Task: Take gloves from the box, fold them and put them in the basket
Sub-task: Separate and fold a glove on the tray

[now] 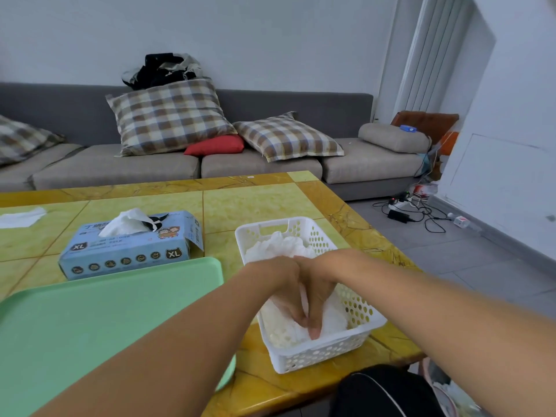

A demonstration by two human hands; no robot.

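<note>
The white gloves [282, 245] lie piled in the white perforated basket [364, 314], which stands on the right part of the yellow tiled bench [258, 203], close to its near edge. Both hands reach down into the near end of the basket side by side, touching each other. The left hand [282, 293] and the right hand [319, 290] point their fingers [314, 332] downward into the white material, pressing on a glove [282, 329] there — whether the fingers are curled round it or simply pushing with straight tips, I cannot tell, since the hands hide each other's grip.

To the left of the basket sits the blue glove box [126, 251], marked XL, with one white glove [128, 221] sticking up out of its top slot. In front of the box, nearer the person, lies a pale green tray [90, 320], its far edge just beside the box.

A piece of white sheet [22, 216] rests at the far left of the bench. Beyond the bench stands a grey sofa [255, 164] carrying checked cushions [168, 115], a red cushion [215, 145] and a dark bundle of clothes [162, 69] on its backrest. On the floor at right — a power strip with tangled cables [412, 210].
</note>
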